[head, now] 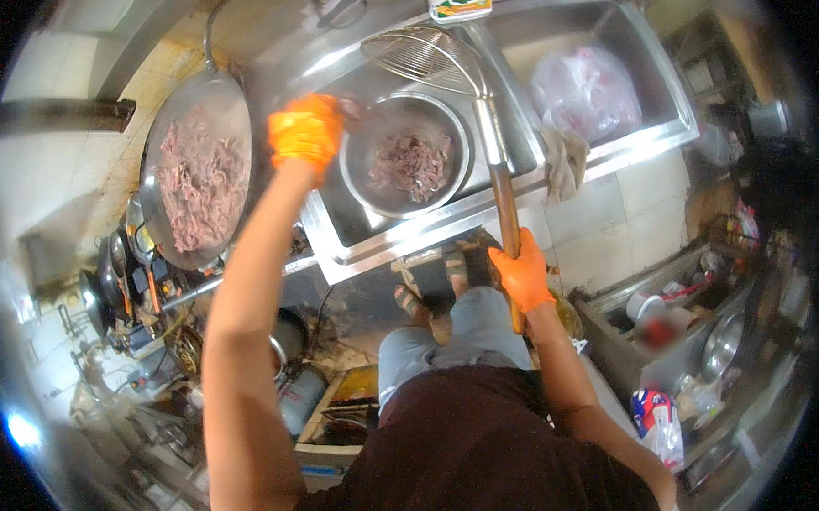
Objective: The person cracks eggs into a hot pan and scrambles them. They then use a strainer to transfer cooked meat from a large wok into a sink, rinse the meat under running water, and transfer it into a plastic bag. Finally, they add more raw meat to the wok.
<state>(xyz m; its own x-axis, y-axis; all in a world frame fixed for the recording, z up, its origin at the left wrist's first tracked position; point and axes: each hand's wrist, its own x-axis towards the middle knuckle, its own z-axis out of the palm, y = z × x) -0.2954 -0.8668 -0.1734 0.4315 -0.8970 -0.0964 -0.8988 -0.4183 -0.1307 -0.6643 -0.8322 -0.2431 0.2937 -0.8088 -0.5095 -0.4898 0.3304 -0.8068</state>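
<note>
An orange glove covers my left hand (307, 129), which is blurred between the large wok (236, 214) and the steel bowl (457, 182); its fingers seem curled, with some dark meat at them, though the grip is unclear. Strips of pale brown meat (203, 185) fill much of the wok. More meat (413, 163) lies in the bowl, inside the left sink basin (349, 236). My right hand (524, 273), also in an orange glove, is closed around the wooden handle of a wire skimmer (487, 122). The skimmer's wire head is over the basin, above the bowl's upper edge.
A clear plastic bag (584, 95) with contents sits in the right sink basin (671, 75). A cloth (564, 165) hangs over the sink's front rim. Pans (111, 263) stand below the wok. A grey trough (606, 298) with containers is at the right.
</note>
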